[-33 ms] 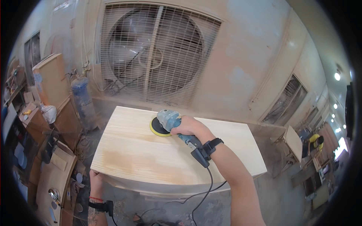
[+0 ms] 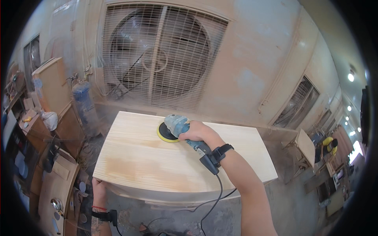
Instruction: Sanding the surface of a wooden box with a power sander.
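You can read no lettering, number or sign in this view. On the disc sander in your right hand, a small pale patch beside the black box at your wrist looks like a label, but it is too small and blurred for you to make out any print. To your left, a pale bluish patch shows on the upright wooden cabinet; you cannot tell whether it is a label or a smear.
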`<action>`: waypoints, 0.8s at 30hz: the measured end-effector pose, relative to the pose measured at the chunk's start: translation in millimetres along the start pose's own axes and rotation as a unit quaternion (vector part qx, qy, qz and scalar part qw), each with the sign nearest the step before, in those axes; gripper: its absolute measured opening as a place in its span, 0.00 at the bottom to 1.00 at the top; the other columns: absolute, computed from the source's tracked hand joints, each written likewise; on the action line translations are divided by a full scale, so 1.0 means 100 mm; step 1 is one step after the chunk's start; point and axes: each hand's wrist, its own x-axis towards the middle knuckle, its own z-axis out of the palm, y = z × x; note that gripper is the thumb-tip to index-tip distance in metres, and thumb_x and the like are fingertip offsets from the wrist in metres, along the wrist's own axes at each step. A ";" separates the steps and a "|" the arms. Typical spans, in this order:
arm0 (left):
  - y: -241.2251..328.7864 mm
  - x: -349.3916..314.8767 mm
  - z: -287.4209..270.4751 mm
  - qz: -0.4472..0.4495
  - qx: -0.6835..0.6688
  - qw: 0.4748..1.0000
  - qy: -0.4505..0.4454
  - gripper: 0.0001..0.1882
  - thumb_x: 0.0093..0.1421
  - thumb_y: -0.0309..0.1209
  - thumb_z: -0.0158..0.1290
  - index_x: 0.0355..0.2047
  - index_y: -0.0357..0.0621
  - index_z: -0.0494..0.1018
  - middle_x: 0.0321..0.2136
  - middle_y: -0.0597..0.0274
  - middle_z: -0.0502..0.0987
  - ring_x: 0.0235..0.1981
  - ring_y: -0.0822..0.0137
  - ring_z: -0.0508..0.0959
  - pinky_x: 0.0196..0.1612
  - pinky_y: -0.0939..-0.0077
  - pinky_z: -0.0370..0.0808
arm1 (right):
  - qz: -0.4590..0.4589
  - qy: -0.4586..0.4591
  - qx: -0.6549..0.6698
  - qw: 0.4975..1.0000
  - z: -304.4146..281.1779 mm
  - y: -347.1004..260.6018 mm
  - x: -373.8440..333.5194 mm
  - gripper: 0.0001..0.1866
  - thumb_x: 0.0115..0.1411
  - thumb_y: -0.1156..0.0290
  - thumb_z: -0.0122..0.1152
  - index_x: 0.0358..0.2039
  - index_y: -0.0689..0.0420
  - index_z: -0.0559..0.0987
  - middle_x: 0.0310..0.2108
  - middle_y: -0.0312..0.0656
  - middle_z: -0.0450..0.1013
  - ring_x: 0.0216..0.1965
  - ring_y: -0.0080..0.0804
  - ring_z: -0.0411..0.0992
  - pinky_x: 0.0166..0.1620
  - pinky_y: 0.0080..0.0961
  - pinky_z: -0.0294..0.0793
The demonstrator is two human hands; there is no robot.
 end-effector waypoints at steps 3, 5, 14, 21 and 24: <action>-0.18 0.04 -0.09 -0.007 -0.003 1.000 0.027 0.19 0.53 0.20 0.51 0.47 0.35 0.75 0.43 0.60 0.80 0.44 0.68 0.78 0.49 0.74 0.72 | 0.052 0.002 0.006 0.999 -0.17 0.35 -0.20 0.38 0.39 0.48 0.71 0.45 0.66 0.80 0.45 0.57 0.77 0.45 0.47 0.76 0.50 0.32 0.75; -0.22 0.07 -0.07 -0.004 0.029 0.998 0.051 0.19 0.52 0.19 0.50 0.46 0.35 0.76 0.42 0.61 0.80 0.43 0.69 0.78 0.49 0.74 0.71 | 0.051 0.020 0.021 0.998 -0.21 0.71 -0.34 0.40 0.38 0.46 0.71 0.45 0.67 0.80 0.45 0.57 0.77 0.45 0.48 0.76 0.50 0.33 0.74; -0.38 0.16 -0.40 0.017 -0.027 0.999 0.025 0.30 0.44 0.21 0.43 0.51 0.33 0.73 0.48 0.57 0.77 0.51 0.62 0.75 0.57 0.71 0.67 | 0.174 0.117 0.043 0.977 -0.46 2.33 -1.08 0.40 0.35 0.46 0.71 0.45 0.63 0.81 0.46 0.58 0.77 0.48 0.48 0.77 0.51 0.34 0.74; -0.16 0.04 -0.16 -0.005 -0.002 0.998 0.063 0.28 0.45 0.20 0.46 0.50 0.35 0.74 0.45 0.60 0.78 0.48 0.66 0.76 0.51 0.75 0.71 | 0.279 0.158 0.043 0.946 -0.75 3.24 -1.61 0.39 0.35 0.47 0.72 0.46 0.59 0.82 0.49 0.54 0.77 0.51 0.45 0.76 0.53 0.34 0.74; -0.16 0.06 -0.06 0.003 -0.020 0.998 0.052 0.27 0.43 0.18 0.44 0.48 0.32 0.75 0.43 0.59 0.79 0.46 0.65 0.77 0.52 0.76 0.69 | 0.337 0.132 0.044 0.931 -0.81 3.10 -1.71 0.41 0.35 0.46 0.72 0.46 0.63 0.81 0.49 0.57 0.76 0.51 0.48 0.75 0.53 0.35 0.74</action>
